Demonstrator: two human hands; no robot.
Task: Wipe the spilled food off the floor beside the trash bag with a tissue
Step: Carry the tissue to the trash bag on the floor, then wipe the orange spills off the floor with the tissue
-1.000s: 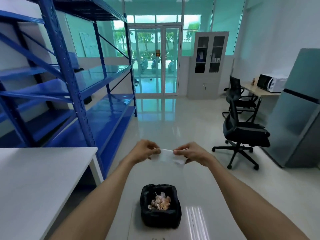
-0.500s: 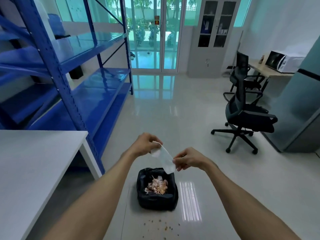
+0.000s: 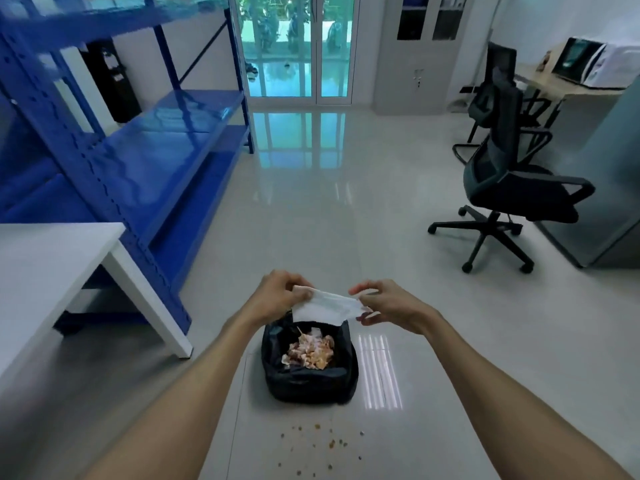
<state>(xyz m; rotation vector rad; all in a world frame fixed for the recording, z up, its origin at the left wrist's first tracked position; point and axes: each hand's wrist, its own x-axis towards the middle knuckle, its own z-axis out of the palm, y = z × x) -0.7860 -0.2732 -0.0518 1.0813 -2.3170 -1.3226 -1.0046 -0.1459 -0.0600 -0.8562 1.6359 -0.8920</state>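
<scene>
At the far left stands a white table point(image 3: 52, 258) against blue shelving point(image 3: 145, 161); neither takes part in the step.

Left hand point(image 3: 277, 296): I have its fingers pinched shut on the left end of the tissue point(image 3: 325, 306). The tissue is a white sheet stretched between both hands, with its long axis running left to right and its lower edge hanging loose. It is in the air above the far rim of the trash bag point(image 3: 308, 382), not touching it.

The trash bag is black, open at the top, and sits on the floor point(image 3: 311, 220) between my forearms. Food scraps lie inside it.

Right hand point(image 3: 388, 306): thumb and fingers are closed on the right end of the tissue. Both hands sit level, about equally far from the work area.

The relation that governs the next move: the spilled food point(image 3: 322, 445) is a scatter of small brown crumbs on the floor on the near side of the bag, towards my body, and well below the fingers. I judge that the tissue must travel down and back towards me, passing over the bag, before wiping can start. The crumbs spread slightly right of the bag's centre, so the right hand appears marginally better placed.
</scene>
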